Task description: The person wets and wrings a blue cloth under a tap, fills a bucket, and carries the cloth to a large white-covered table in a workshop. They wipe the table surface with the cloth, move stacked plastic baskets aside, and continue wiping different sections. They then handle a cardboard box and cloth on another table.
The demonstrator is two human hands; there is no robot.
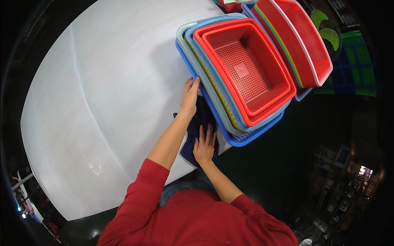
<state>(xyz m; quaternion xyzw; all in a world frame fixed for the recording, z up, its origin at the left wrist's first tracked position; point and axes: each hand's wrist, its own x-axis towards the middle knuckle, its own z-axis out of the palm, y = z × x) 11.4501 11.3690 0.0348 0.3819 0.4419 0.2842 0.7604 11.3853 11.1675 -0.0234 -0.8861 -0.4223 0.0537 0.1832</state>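
Note:
A folded navy cloth lies at the table's near edge, partly tucked beside a stack of nested plastic baskets. My right hand rests flat on this cloth with its fingers stretched out. My left hand is at the left rim of the bottom blue basket, its fingers bent round the edge; part of the grip is hidden. Above the blue basket sit grey-blue, yellow-green and light blue ones. On top are red mesh baskets, and the uppermost holds nothing.
A white-covered table stretches to the left and far side. Another tilted stack of baskets, with a red one outermost, stands at the far right. Beyond it are a green-bladed fan and green crates. Dark floor lies to the right.

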